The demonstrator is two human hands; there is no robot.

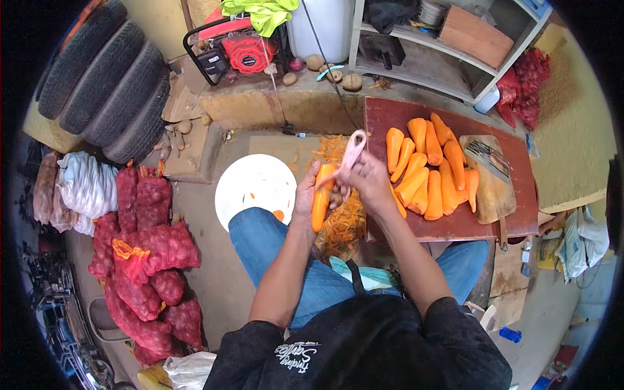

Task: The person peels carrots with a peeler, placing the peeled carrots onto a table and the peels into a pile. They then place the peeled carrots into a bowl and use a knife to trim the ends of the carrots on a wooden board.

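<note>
In my left hand point(304, 198) is a carrot point(320, 207), held tilted upright in front of my lap with the fingers wrapped round it. My right hand point(369, 184) grips a pale pink peeler point(354, 148), whose head lies against the carrot's upper part. Orange peelings point(344, 224) lie heaped on the floor below both hands. To the right, several bright orange carrots point(429, 170) lie piled on a dark red table point(390, 110). Left of my hands stands a white basin point(250, 170) with a few orange bits inside.
On the table's right part lies a wooden cutting board point(493, 195) with knives point(489, 156) on it. Red mesh sacks point(153, 253) are stacked at left, below several tyres point(110, 78). A red generator point(250, 52) and a shelf point(429, 49) stand at the back.
</note>
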